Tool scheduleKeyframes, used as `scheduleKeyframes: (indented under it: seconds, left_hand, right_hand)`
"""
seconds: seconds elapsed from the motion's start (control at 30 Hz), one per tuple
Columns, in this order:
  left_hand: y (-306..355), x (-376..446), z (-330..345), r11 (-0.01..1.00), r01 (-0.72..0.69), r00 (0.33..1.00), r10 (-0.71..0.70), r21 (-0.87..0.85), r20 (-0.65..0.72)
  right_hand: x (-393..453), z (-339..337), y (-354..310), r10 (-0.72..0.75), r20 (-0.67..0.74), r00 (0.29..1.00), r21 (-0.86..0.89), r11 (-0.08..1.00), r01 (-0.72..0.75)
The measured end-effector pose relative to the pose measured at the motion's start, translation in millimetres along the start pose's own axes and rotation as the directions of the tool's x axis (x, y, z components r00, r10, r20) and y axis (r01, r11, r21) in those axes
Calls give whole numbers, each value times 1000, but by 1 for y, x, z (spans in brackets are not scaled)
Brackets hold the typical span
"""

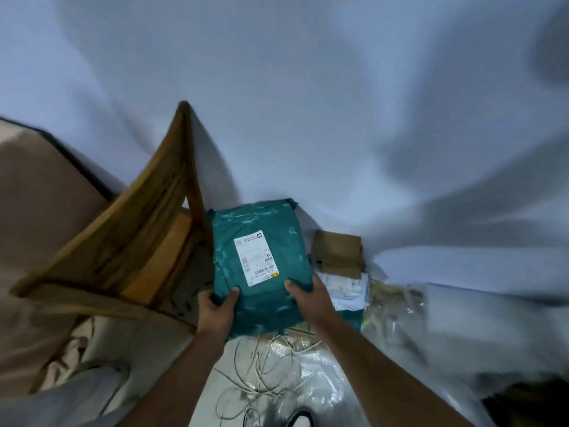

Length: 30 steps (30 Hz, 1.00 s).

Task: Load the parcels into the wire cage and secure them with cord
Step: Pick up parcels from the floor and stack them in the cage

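Holding a teal parcel [261,266] out in front of me, both hands on its near end. My left hand [215,309] grips the near left corner, thumb on the top face and the other fingers curled underneath. My right hand [308,295] grips the near right edge, thumb pressed onto the top, the rest of the fingers wrapped round the side and out of sight. The parcel is a soft plastic mailer, wrinkled and shiny, with a white shipping label [255,257] on its upper face; the print is too small to read. It hangs in the air above the floor, tilted away from me.

To the left stands a wooden chair [129,241], its back just beside the parcel's left edge. Behind the parcel on the right lies a brown cardboard box [337,252], and under that a white parcel [348,291] with some print on it. Further right is a crinkled clear plastic bag [397,309].

Below my wrists, on the floor, a loose tangle of pale cord [264,374] lies spread over more shiny plastic wrap [320,392]. A pale wall [308,103] fills the whole upper view, blurred and streaked. At far left there is a tan surface [40,195] with a dark edge; I cannot tell what it is.
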<state>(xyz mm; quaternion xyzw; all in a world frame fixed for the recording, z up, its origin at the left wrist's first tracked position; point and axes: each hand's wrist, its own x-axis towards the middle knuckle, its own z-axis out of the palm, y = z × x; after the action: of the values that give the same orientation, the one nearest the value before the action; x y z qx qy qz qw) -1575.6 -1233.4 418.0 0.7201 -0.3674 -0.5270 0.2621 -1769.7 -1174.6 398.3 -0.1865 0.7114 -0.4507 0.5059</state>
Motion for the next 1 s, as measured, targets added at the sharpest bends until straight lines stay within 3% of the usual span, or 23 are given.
scheduleKeyframes:
  seconds: [0.3,0.67,0.83,0.97,1.0]
  left_hand:
    - [153,-226,-21,973,-202,966,217,-113,144]
    - [240,-532,30,936,-324,823,349,-133,447]
    - [232,-644,87,905,-401,685,397,-139,610]
    - [181,-737,138,881,-464,488,341,-92,804]
    - [177,-748,142,870,-477,461,367,-124,808]
  right_hand:
    - [-207,-126,-169,-227,-104,968,-64,973,221]
    - [-477,-342,-255,-340,-376,862,-42,936,350]
    - [-578,-432,-231,-313,-586,748,-54,935,350]
    - [-667,-493,-153,-150,-811,566,61,940,336]
    - [-681,-497,-146,-141,-819,557,68,938,338]
